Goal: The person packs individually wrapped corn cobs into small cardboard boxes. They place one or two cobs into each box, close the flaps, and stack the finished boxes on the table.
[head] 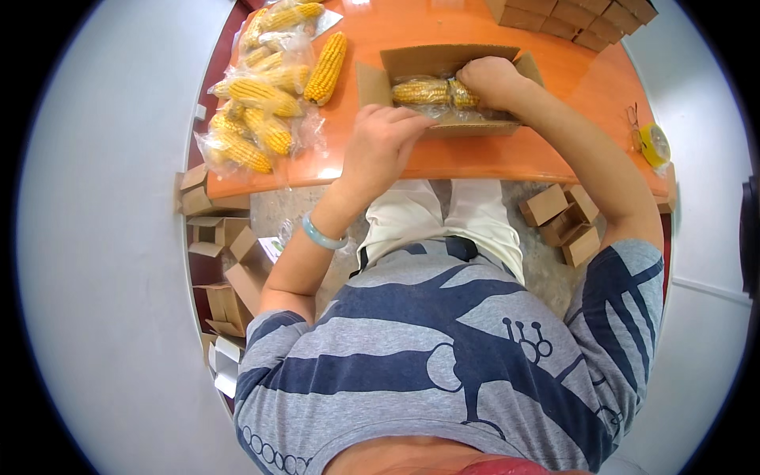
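An open cardboard box [475, 129] stands on the orange table with its flaps raised. Inside lie yellow corn cobs [421, 92] in clear plastic wrap, placed end to end. My right hand [490, 80] reaches into the box's right side, over the right-hand cob [464, 95]; its fingertips are hidden. At the near left corner, my left hand [386, 139] grips the box's front edge with its fingers. A bare corn cob [326, 68] lies on the table left of the box. Farther left is a pile of plastic-wrapped corn cobs [264, 98].
Small cardboard boxes [570, 21] are stacked at the table's far right. A roll of yellow tape [655, 145] sits near the right edge, beside a pair of scissors [634, 127]. Open boxes lie on the floor at left [222, 237] and right [564, 222].
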A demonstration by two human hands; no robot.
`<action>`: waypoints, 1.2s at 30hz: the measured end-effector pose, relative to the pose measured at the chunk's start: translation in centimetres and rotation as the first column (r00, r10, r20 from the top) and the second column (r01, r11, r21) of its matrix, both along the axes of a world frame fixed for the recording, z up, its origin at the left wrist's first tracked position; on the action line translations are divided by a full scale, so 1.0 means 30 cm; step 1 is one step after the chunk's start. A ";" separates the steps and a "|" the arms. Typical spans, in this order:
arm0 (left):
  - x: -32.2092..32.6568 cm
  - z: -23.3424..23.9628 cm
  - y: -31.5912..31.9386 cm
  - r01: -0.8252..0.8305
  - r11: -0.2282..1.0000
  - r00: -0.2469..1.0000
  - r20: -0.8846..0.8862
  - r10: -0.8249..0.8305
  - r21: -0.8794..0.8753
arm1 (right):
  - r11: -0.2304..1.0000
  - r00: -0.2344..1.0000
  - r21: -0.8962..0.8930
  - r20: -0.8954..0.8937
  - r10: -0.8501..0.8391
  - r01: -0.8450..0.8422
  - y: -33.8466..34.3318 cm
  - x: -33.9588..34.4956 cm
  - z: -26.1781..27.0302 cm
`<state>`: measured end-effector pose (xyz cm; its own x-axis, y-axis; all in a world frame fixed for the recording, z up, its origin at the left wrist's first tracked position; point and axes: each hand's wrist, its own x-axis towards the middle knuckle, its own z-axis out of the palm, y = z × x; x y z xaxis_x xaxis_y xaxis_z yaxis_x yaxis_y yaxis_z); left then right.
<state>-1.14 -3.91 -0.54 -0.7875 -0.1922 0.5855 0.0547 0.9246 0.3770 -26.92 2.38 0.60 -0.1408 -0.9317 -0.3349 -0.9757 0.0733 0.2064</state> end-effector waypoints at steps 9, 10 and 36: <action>-0.005 0.009 -0.003 -0.005 1.000 1.000 -0.014 0.006 0.017 | 0.943 0.975 -0.326 0.223 0.007 0.068 0.115 -0.038 0.167; -0.003 0.008 -0.005 -0.009 1.000 1.000 -0.019 0.010 0.019 | 0.925 0.971 -0.375 0.239 0.026 0.067 0.128 -0.054 0.181; 0.074 0.167 -0.394 -0.118 0.987 0.989 -0.073 0.126 0.106 | 0.877 0.917 -0.371 0.364 -0.164 0.304 0.234 -0.011 0.321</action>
